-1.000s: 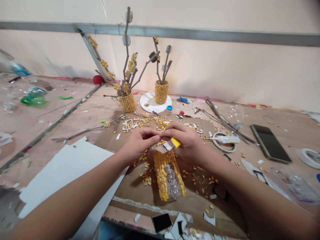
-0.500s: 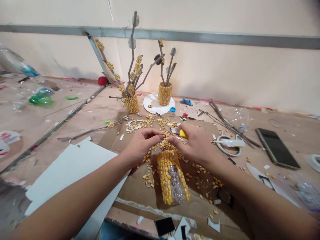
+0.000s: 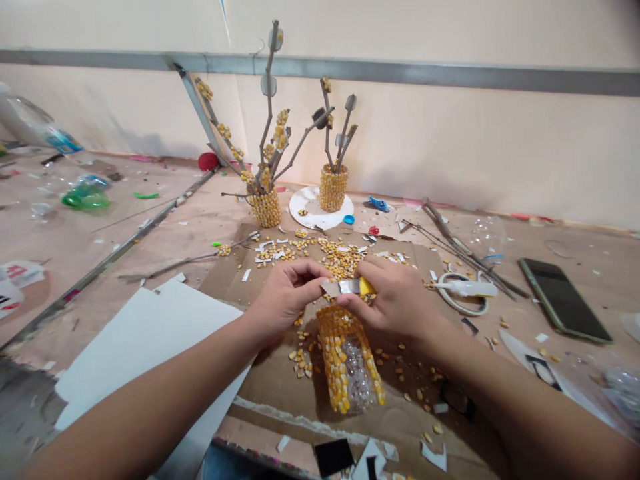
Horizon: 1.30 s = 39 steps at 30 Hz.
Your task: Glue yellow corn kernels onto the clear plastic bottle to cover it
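Observation:
My right hand (image 3: 397, 293) is closed around a utility knife (image 3: 366, 287) with a yellow body, its blade pointing left. Close to the blade tip, my left hand (image 3: 285, 293) pinches its thumb and forefinger together on something too small to make out. Below both hands, a clear plastic cup (image 3: 357, 373) covered in rows of corn kernels lies tilted towards me, with a bare strip showing down one side. Loose corn kernels (image 3: 343, 259) are heaped and scattered on the cardboard sheet (image 3: 230, 280) beyond my hands.
Two kernel-covered pots with twigs stand at the back, a larger pot (image 3: 265, 208) and a smaller pot (image 3: 333, 190) on a white disc (image 3: 305, 207). White sheets (image 3: 145, 340) lie left. A glue bottle (image 3: 467, 288), tape roll (image 3: 483, 308) and phone (image 3: 565, 300) lie right.
My right hand has turned the knife so its blade now reaches the left fingertips. The left hand keeps its pinch almost in place. The view has shifted slightly.

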### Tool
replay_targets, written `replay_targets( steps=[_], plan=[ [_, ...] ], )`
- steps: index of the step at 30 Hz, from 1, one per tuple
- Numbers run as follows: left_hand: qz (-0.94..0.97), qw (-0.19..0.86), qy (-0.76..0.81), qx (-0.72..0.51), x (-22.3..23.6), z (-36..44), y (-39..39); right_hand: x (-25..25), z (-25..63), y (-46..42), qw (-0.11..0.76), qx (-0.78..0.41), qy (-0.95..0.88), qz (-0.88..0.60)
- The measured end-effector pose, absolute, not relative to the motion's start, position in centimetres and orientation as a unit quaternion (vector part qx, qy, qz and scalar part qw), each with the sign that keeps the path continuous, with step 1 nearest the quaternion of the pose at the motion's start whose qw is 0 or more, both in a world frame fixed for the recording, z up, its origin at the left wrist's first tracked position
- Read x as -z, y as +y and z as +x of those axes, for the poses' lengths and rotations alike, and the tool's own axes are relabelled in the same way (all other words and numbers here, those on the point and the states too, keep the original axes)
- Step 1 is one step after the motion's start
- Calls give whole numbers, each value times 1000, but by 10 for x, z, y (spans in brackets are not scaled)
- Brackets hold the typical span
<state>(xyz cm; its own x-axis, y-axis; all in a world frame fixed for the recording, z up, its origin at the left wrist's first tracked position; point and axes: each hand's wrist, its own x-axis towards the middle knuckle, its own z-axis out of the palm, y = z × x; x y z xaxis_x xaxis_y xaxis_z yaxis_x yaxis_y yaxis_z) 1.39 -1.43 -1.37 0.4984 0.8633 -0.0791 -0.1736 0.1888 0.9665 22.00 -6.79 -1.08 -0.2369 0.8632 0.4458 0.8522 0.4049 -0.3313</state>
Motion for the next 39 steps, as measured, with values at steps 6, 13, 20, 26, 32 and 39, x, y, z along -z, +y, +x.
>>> replay_targets(
  steps=[6, 13, 20, 26, 32, 39],
  plan=[
    [531, 682, 326, -382, 14, 13, -14, 13, 217, -71, 297, -40, -788, -539],
    [548, 686, 289, -380, 10, 12, -19, 10, 218, -69, 292, -38, -764, -574],
    [553, 662, 326, -386, 7, 11, -18, 4, 236, -51, 408, -116, -654, -626],
    [581, 637, 329, -386, 7, 13, -15, -18, 216, -73, 420, -255, -713, -500],
    [644, 581, 331, -372, 4, 13, -19, -22, 210, -85, 426, -236, -737, -468],
    [686, 526, 352, -359, 2, 15, -21, -22, 220, -74, 374, -217, -711, -554]
  ],
)
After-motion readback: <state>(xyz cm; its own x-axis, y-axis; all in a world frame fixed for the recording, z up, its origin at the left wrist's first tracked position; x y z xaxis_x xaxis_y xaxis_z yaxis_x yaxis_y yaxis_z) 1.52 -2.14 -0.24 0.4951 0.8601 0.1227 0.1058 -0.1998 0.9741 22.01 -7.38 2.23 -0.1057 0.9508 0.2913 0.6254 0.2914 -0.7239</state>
